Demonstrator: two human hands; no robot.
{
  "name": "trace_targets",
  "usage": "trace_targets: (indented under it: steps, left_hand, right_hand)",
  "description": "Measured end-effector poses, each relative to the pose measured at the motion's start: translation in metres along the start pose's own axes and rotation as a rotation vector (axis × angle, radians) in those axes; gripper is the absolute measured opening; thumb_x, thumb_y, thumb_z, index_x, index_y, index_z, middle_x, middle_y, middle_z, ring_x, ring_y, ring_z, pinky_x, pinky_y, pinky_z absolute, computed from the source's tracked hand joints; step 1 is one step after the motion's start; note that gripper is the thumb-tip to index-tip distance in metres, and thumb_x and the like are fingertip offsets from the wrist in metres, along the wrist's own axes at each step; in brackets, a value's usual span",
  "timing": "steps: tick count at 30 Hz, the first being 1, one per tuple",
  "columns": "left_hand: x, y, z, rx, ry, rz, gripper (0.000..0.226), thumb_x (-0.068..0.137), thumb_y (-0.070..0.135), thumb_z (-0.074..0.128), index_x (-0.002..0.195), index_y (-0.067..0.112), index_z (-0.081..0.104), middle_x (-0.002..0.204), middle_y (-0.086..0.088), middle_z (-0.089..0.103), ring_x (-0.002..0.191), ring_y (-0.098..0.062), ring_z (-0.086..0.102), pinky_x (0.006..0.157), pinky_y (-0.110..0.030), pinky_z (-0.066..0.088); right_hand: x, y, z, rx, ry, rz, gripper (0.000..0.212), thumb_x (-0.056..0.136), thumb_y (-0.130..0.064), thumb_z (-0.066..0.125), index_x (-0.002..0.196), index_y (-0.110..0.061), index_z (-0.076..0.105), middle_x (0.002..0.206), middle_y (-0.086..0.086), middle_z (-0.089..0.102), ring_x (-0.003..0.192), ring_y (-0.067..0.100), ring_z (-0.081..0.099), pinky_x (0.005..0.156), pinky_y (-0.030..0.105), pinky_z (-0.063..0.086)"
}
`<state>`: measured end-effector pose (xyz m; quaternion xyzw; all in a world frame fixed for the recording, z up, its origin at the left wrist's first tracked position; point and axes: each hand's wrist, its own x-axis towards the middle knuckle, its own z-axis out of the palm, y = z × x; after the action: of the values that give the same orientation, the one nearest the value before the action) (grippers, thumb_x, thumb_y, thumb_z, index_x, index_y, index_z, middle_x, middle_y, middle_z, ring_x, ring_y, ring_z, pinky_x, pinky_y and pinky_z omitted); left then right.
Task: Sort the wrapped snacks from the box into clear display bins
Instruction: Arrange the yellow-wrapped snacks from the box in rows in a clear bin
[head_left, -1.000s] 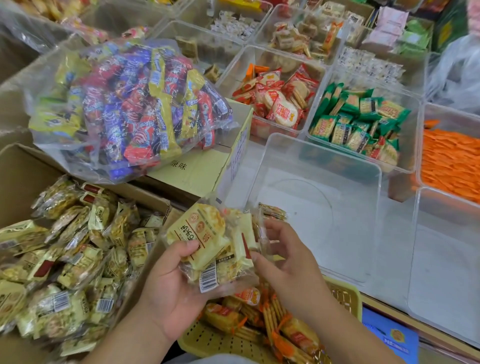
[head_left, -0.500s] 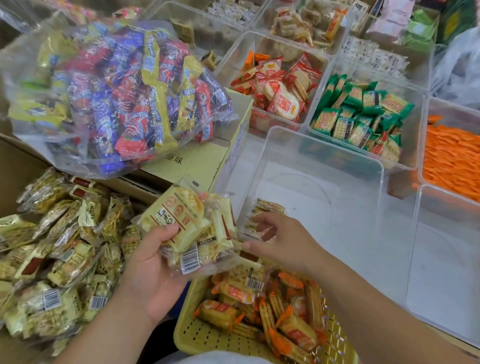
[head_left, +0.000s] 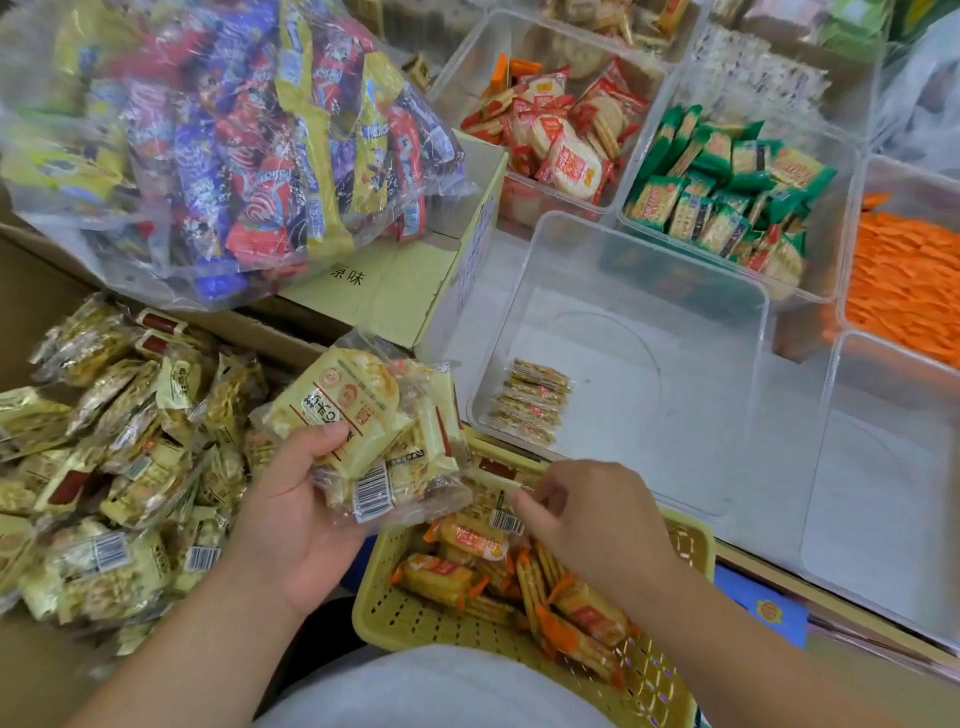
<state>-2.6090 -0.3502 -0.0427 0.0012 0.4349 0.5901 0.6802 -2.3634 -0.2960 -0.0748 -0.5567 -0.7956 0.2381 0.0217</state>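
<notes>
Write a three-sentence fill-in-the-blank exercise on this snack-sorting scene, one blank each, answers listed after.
1. The left hand grips a bundle of ____ packets.
2. The right hand is above the perforated yellow ____, not a bin.
3. The loose snacks in the bin at the far right are ____.

Answers: yellow; basket; orange.

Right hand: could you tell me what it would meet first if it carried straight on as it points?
Probably the bundle of yellow snack packs gripped in the left hand: the right hand points its fingers left at the bundle's lower edge. Depth is unclear; they may be touching it.
</notes>
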Motion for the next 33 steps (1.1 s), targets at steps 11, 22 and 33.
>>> trace_targets:
  steps: [11, 22, 33]
  left_hand:
    - [-0.011, -0.001, 0.009, 0.015, 0.004, 0.023, 0.047, 0.078, 0.025, 0.063, 0.123, 0.022, 0.075, 0.133, -0.011, 0.070, 0.119, -0.038, 0.068, 0.084, -0.063, 0.058]
    - [-0.022, 0.003, 0.007, -0.036, 0.006, 0.043, 0.052, 0.084, 0.023, 0.054, 0.135, 0.019, 0.067, 0.136, -0.012, 0.068, 0.122, -0.038, 0.066, 0.090, -0.068, 0.054]
    - [-0.012, -0.003, 0.009, -0.087, 0.006, 0.031, 0.039, 0.082, 0.025, 0.057, 0.112, 0.020, 0.081, 0.124, -0.011, 0.075, 0.108, -0.038, 0.073, 0.073, -0.062, 0.060]
  right_hand:
    - [-0.018, -0.003, 0.029, 0.175, -0.176, 0.045, 0.055, 0.086, -0.064, 0.063, 0.131, -0.035, 0.050, 0.106, -0.016, 0.066, 0.093, 0.005, 0.062, 0.073, 0.021, 0.050]
    - [-0.023, -0.023, 0.034, 0.481, -0.108, -0.015, 0.054, 0.089, -0.031, 0.074, 0.120, -0.053, 0.035, 0.086, -0.019, 0.065, 0.083, -0.001, 0.062, 0.064, 0.011, 0.045]
    - [0.081, 0.037, -0.068, 0.417, 0.452, 0.241, 0.046, 0.093, -0.025, 0.072, 0.137, -0.021, 0.061, 0.100, -0.009, 0.070, 0.091, 0.010, 0.064, 0.085, 0.028, 0.051]
